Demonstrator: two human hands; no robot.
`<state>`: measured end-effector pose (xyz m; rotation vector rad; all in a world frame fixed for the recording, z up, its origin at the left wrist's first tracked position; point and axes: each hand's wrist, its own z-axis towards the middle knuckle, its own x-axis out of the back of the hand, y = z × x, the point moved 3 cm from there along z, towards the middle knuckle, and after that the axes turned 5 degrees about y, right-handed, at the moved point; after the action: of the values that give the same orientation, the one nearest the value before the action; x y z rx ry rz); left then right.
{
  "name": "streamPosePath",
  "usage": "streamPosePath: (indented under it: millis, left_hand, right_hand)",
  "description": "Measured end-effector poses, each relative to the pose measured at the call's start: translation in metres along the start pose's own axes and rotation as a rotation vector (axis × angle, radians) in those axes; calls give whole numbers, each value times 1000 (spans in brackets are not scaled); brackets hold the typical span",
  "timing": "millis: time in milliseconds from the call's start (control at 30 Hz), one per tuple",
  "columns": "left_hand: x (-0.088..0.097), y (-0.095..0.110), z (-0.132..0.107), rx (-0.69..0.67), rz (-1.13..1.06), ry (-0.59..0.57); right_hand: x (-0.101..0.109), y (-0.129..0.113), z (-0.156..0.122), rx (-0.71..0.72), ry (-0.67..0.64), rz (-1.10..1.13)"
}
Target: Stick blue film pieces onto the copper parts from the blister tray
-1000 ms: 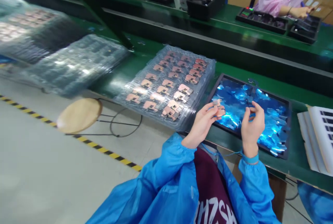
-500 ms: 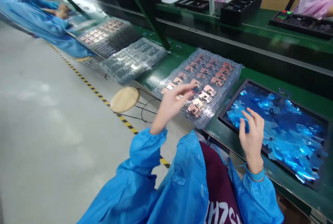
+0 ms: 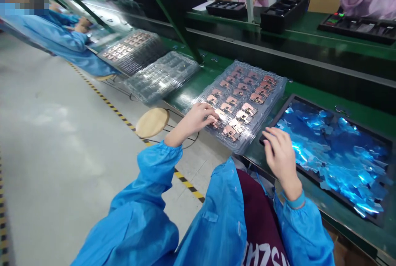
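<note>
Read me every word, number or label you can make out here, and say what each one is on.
White letters on the maroon top: roughly "IH7SU", cut off and skewed, so uncertain.
Lit readout on the far black tray: too small to read.
Nothing else is legible.
</note>
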<state>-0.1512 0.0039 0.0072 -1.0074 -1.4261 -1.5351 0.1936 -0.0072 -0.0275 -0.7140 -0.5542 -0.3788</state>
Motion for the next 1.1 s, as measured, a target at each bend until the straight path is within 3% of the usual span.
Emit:
streamPosePath:
  millis: [167,267,433,667,833,933,1100]
  left_hand:
    - [-21,37,-41,-258,52,253]
    - [-44,58,-69,-411,29,239]
    - [-56,58,-85,-402,90,265]
    - [-45,62,-58,-403,-67,326]
    - [-41,70,-21,-486,-53,115]
    - [-35,69,-6,-528,11,-13]
    - [-32,68,3,-518,45,-6]
  right_hand:
    - [-56,-34,20,206,-227,-6]
    - [-72,-37,25,256,-277,-64]
    - [-78,-35,28,328,-262,-144]
    - [-81,-26,36,361,-234,-124]
    - [-57,-16,26,255,-109,-49]
    - [-50,-21,18,319,-138,-11]
    - [-55,-30,11,370,-173,-15]
